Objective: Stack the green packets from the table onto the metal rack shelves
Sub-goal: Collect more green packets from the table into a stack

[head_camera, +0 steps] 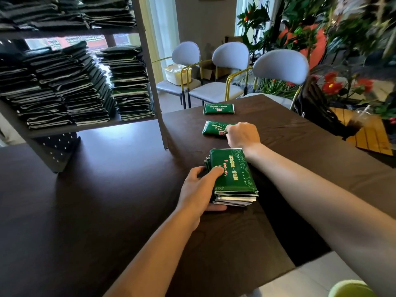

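A small pile of green packets (232, 174) lies on the dark table (107, 200) in front of me. My left hand (200, 188) grips the pile's left side, fingers on top and thumb underneath. Farther out, my right hand (243, 135) closes its fingers on the right end of a single green packet (214, 127). Another green packet (218, 108) lies alone beyond it, near the table's far edge. The metal rack (150, 67) stands at the left, its shelves full of tall stacks of packets (64, 88).
Three pale chairs (231, 61) stand behind the table. Plants with red flowers (334, 82) fill the right side, with a dark bag (317, 108) hanging by the table edge. A rack post (161, 125) stands just left of the packets.
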A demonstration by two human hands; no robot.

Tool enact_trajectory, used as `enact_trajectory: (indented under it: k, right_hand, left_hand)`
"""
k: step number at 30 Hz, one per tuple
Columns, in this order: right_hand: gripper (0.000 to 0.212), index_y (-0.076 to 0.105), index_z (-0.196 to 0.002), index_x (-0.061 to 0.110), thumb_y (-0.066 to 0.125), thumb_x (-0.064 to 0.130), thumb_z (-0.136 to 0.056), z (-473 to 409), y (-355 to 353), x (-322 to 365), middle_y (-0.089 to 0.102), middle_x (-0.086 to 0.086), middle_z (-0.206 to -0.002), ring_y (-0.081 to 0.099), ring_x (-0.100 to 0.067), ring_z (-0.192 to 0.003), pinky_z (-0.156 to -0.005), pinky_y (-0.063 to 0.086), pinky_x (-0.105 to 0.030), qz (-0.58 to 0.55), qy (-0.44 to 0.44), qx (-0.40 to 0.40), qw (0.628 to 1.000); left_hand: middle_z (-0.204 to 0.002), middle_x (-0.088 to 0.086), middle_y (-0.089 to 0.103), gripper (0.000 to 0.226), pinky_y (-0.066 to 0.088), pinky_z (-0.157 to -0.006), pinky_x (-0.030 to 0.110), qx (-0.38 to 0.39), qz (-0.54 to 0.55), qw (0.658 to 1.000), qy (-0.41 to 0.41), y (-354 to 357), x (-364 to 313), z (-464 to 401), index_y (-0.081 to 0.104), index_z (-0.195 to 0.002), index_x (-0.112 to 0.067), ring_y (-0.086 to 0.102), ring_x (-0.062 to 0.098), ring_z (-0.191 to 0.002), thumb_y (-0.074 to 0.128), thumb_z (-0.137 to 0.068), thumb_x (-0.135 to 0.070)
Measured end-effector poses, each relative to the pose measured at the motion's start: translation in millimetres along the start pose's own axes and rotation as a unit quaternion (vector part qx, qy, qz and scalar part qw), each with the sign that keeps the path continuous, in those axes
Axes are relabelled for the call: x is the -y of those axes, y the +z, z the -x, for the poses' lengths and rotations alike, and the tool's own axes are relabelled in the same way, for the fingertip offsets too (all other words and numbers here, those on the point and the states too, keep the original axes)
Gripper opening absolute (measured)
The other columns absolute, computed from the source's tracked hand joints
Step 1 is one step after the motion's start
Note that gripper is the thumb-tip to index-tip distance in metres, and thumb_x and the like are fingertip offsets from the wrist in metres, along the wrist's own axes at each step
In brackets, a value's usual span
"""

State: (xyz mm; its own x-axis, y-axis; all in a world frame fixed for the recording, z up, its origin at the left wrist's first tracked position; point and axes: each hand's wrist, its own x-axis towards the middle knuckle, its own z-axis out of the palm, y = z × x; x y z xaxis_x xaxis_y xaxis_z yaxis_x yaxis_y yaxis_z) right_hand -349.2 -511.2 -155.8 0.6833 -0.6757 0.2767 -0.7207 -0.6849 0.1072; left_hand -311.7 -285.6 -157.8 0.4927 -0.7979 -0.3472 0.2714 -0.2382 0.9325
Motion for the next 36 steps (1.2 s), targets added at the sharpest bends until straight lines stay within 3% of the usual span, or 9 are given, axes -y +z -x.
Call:
enact_trajectory:
  k: [4,11,17,21,24,26,28,32,36]
  right_hand:
    - [0.016,0.062,-0.091,0.011,0.058,-0.004,-0.086,33.5,-1.4,-12.6,0.071,-0.011,-0.080,0.069,-0.033,-0.076,-0.060,0.045,-0.033,0.002,-0.013,-0.034,0.999]
    - [0.025,0.069,-0.110,0.021,0.063,0.012,-0.087,81.3,-49.9,-27.0,0.074,-0.004,-0.086,0.066,-0.034,-0.087,-0.081,0.048,-0.037,-0.216,0.098,-0.088,0.967]
    - [0.019,0.069,-0.099,0.029,0.070,0.021,-0.081,125.8,-121.1,6.4,0.063,0.010,-0.079,0.063,-0.019,-0.084,-0.074,0.049,-0.032,-0.307,0.081,0.011,0.948]
    - [0.027,0.068,-0.111,0.029,0.069,0.024,-0.085,143.9,-129.5,37.1,0.060,0.012,-0.077,0.058,-0.011,-0.072,-0.059,0.041,-0.024,-0.373,0.035,0.088,0.923]
    - [0.018,0.070,-0.109,0.031,0.063,0.027,-0.092,148.4,-126.2,41.2,0.059,0.014,-0.075,0.055,-0.006,-0.066,-0.056,0.039,-0.021,-0.428,0.059,0.070,0.899]
    - [0.019,0.068,-0.111,0.032,0.059,0.029,-0.094,146.9,-119.8,32.9,0.060,0.010,-0.085,0.057,-0.009,-0.077,-0.065,0.044,-0.024,-0.404,0.099,0.010,0.910]
    - [0.037,0.055,-0.133,0.033,0.056,0.033,-0.096,146.8,-108.4,24.9,0.055,0.001,-0.115,0.052,-0.017,-0.106,-0.082,0.045,-0.031,-0.372,0.130,0.036,0.918]
    - [0.058,0.029,-0.155,0.026,0.052,0.032,-0.102,154.0,-83.5,28.0,0.037,-0.011,-0.148,0.045,-0.023,-0.127,-0.092,0.037,-0.031,-0.488,0.195,0.141,0.839]
    - [0.045,0.042,-0.149,0.030,0.044,0.041,-0.105,158.2,-75.7,36.7,0.046,-0.008,-0.150,0.049,-0.022,-0.128,-0.103,0.039,-0.034,-0.618,0.261,0.108,0.734]
  left_hand:
    - [-0.109,0.005,0.068,0.055,0.062,-0.060,0.035,-0.012,-0.006,1.000,0.004,0.6,-0.7,2.0,0.049,-0.138,-0.022,0.076,0.017,-0.079,0.071,-0.090,-0.039]
    - [-0.109,0.005,0.066,0.057,0.062,-0.061,0.036,-0.009,-0.014,1.000,0.020,1.1,-2.7,8.2,0.045,-0.140,-0.025,0.075,0.019,-0.081,0.068,-0.092,-0.044]
    - [-0.111,0.005,0.065,0.053,0.063,-0.065,0.038,-0.009,-0.045,0.998,0.032,1.9,-2.8,10.9,0.040,-0.142,-0.027,0.073,0.021,-0.089,0.061,-0.096,-0.046]
    - [-0.111,0.008,0.066,0.041,0.064,-0.072,0.041,-0.019,-0.071,0.995,0.061,1.6,-1.7,14.2,0.041,-0.137,-0.027,0.072,0.023,-0.091,0.048,-0.102,-0.047]
    - [-0.112,0.009,0.066,0.039,0.060,-0.061,0.032,-0.017,-0.070,0.995,0.067,1.8,-2.4,19.9,0.040,-0.137,-0.025,0.072,0.023,-0.089,0.048,-0.103,-0.043]
    - [-0.113,0.006,0.065,0.042,0.057,-0.057,0.027,-0.016,-0.085,0.994,0.070,2.6,-3.0,22.1,0.038,-0.139,-0.027,0.072,0.020,-0.088,0.050,-0.102,-0.044]
    - [-0.109,0.003,0.065,0.040,0.056,-0.054,0.023,-0.025,-0.098,0.992,0.072,4.5,-2.6,21.6,0.038,-0.137,-0.027,0.070,0.016,-0.086,0.048,-0.103,-0.045]
    - [-0.117,0.003,0.067,0.080,0.061,-0.085,0.045,-0.025,-0.114,0.991,0.068,9.1,-6.8,18.3,0.028,-0.150,-0.027,0.071,0.022,-0.095,0.049,-0.088,-0.074]
    - [-0.129,0.000,0.061,0.100,0.053,-0.096,0.040,0.014,-0.157,0.986,0.062,11.9,-12.4,12.3,0.010,-0.158,-0.024,0.064,0.020,-0.110,0.053,-0.084,-0.075]
